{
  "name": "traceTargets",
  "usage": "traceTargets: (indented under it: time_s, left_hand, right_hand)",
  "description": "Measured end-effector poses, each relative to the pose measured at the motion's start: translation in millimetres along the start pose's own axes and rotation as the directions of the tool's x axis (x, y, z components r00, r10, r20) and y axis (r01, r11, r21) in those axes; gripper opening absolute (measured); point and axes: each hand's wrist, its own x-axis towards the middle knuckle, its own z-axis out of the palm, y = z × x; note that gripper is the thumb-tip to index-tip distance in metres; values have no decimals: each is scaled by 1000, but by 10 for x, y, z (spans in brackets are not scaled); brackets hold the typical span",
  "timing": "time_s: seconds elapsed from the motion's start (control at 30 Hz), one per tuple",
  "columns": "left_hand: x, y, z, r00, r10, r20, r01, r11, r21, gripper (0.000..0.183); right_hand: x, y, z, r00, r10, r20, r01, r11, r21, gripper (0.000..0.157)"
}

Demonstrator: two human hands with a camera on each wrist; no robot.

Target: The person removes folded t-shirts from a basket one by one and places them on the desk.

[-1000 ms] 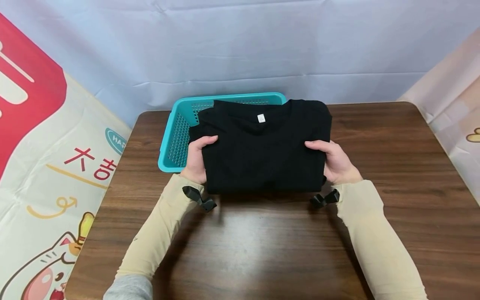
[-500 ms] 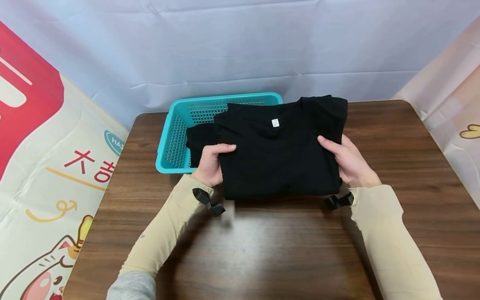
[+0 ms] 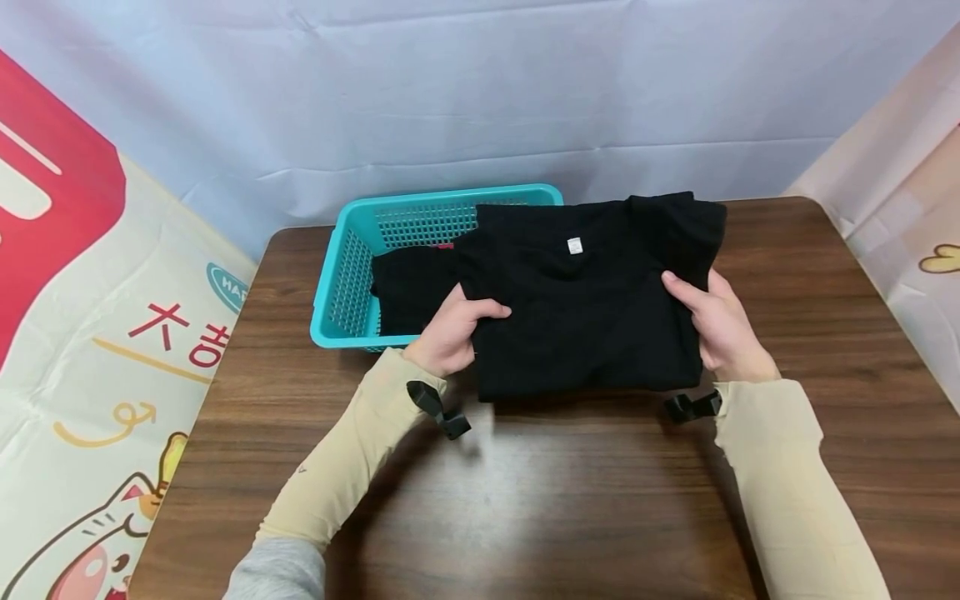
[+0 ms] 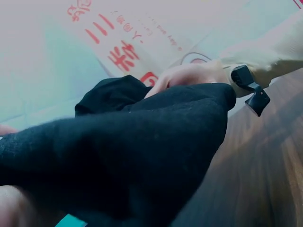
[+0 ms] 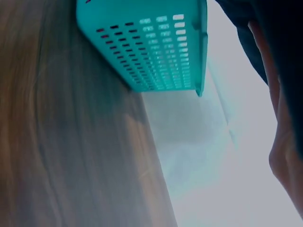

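Observation:
A folded black T-shirt (image 3: 577,325) with a small white neck label is held up between both hands in the head view. My left hand (image 3: 452,330) grips its left edge, thumb lying on top and fingers hidden behind the cloth. My right hand (image 3: 722,332) grips the right edge the same way, with a flap of sleeve hanging over above it. Behind and left of the T-shirt, a turquoise basket (image 3: 322,304) contains another black cloth item (image 3: 412,283) and a sliver of red. The T-shirt overlaps the basket's right part. In the left wrist view, black cloth (image 4: 142,137) spans the picture.
The basket stands at the back left of a brown wooden table (image 3: 570,500). A pale curtain (image 3: 480,92) hangs right behind the table, and a printed cloth (image 3: 90,350) covers the left side. Black straps (image 3: 693,407) are on both wrists.
Both hands have carried the T-shirt to the right, off the basket's left part. The black cloth and red sliver inside the basket have come into sight.

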Motion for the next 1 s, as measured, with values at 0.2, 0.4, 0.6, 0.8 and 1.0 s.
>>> traceTargets:
  time_s: [0.2, 0.4, 0.6, 0.8, 1.0]
  left_hand:
    - [61, -60, 111, 999, -36, -26, 35, 999, -17, 24]
    - [104, -140, 217, 998, -12, 60, 13, 1000, -24, 25]
    - [116, -238, 344, 996, 46, 71, -49, 998, 35, 37]
    - [129, -338, 464, 992, 110, 64, -117, 987, 107, 50]
    - [162, -433, 581, 984, 157, 82, -170, 969, 181, 65]
  right_hand:
    - [-15, 17, -65, 996, -40, -81, 39, 999, -21, 37]
    - [-46, 24, -138, 987, -101, -121, 104, 994, 18, 31]
    - [-85, 32, -202, 971, -168, -170, 185, 978, 94, 28]
    - [-115, 35, -258, 951, -217, -222, 261, 946, 194, 23]
    - [-146, -14, -341, 930, -241, -279, 313, 916, 252, 26]
